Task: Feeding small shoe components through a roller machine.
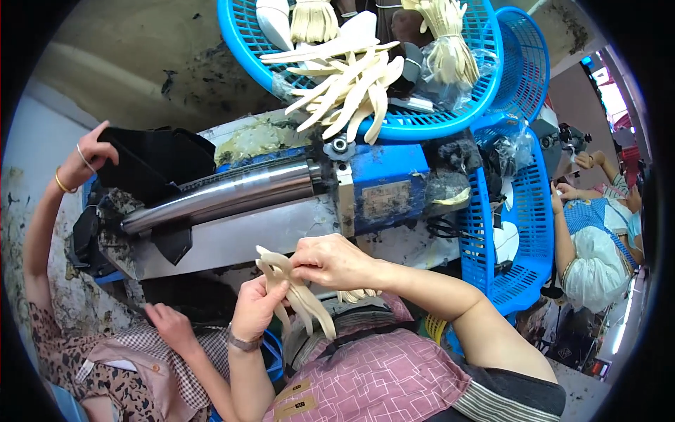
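A pink checked apron (383,380) lies nearest, across the person's lap. Just above it the left hand (256,309), a metal band at its wrist, closes its fingers around the lower end of a cream rubber glove (295,292), while the right hand (330,261) pinches the glove's upper part between thumb and fingertips. The glove hangs between both hands, in front of a blue machine (383,190) with a steel roller (225,193). Farther off, a blue basket (450,119) holds more cream gloves (351,88). At the left, a co-worker's hand (88,158) touches black cloth (155,158).
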A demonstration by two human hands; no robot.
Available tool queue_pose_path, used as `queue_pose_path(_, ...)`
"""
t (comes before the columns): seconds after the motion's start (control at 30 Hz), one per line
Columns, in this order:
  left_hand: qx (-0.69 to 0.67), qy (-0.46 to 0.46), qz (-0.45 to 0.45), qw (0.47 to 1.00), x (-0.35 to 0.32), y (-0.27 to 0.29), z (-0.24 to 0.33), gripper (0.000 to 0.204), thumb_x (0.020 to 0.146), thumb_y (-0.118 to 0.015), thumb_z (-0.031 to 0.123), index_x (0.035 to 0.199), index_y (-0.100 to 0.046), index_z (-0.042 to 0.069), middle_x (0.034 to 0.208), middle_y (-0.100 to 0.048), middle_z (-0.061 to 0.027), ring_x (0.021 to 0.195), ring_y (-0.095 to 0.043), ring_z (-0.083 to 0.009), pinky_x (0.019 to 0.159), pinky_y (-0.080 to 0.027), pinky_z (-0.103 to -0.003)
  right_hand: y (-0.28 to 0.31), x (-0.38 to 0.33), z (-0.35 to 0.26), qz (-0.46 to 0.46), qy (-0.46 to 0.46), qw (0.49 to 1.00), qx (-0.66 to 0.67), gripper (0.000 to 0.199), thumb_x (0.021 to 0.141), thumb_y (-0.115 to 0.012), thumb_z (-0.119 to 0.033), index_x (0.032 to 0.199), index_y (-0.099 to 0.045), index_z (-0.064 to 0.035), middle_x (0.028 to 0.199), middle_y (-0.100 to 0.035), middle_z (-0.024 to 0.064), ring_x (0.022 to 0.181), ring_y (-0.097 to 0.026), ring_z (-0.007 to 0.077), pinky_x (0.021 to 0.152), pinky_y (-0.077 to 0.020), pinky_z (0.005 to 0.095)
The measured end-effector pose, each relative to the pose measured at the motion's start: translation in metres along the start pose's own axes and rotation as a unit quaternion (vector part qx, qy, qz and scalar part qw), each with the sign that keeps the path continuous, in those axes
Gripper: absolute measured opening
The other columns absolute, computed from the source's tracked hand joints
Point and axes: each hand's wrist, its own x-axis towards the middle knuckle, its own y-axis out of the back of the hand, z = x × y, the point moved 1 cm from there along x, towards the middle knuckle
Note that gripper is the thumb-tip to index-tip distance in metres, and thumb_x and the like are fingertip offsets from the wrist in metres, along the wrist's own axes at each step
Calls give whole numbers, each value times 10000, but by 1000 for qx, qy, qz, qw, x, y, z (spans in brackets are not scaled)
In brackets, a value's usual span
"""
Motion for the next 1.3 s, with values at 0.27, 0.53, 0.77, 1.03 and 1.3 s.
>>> queue_pose_path(0.27, 89, -85, 123, 985, 9, -19, 3, 196, 859, -486, 126, 992, -520, -13, 830, -603, -59, 687, -577, -120, 620, -452, -235, 0, 6, -13, 107, 71, 968, -215, 116, 735, -594, -136, 694, -547, -38, 622, -488, 83, 548, -530, 271, 457, -424, 345)
queue_pose_path(0.53, -218, -61, 55, 972, 5, -11, 18, 190, 850, -481, 122, 974, -507, -19, 796, -606, -100, 662, -586, -133, 606, -489, -242, 21, 11, -1, -79, -180, 969, 147, 213, 819, -519, -202, 761, -533, 2, 626, -493, 59, 600, -454, 94, 529, -390, 267)
queue_pose_path(0.77, -187, -90, 48, 977, 7, -13, 16, 231, 856, -477, 118, 1027, -479, -38, 893, -580, -93, 758, -593, -154, 669, -488, -257, 10, 14, -2, -52, -198, 967, 152, 211, 816, -528, -192, 763, -539, 12, 624, -495, 38, 573, -454, 80, 513, -387, 242)
queue_pose_path(1.03, -193, -37, -6, 981, 19, 4, 18, 314, 837, -476, 70, 1122, -460, -60, 927, -588, -116, 799, -590, -164, 689, -479, -257, 2, 22, -3, -53, -121, 991, -30, 169, 797, -519, -167, 805, -548, -1, 678, -545, 123, 597, -539, 235, 547, -420, 313)
queue_pose_path(1.3, -239, -2, 20, 971, 32, 10, 9, 176, 791, -559, 70, 940, -545, -24, 800, -578, -39, 646, -529, -74, 581, -432, -191, -9, 21, 1, 23, -95, 990, -100, 165, 795, -546, -144, 787, -538, 21, 649, -527, 130, 574, -522, 200, 538, -416, 297)
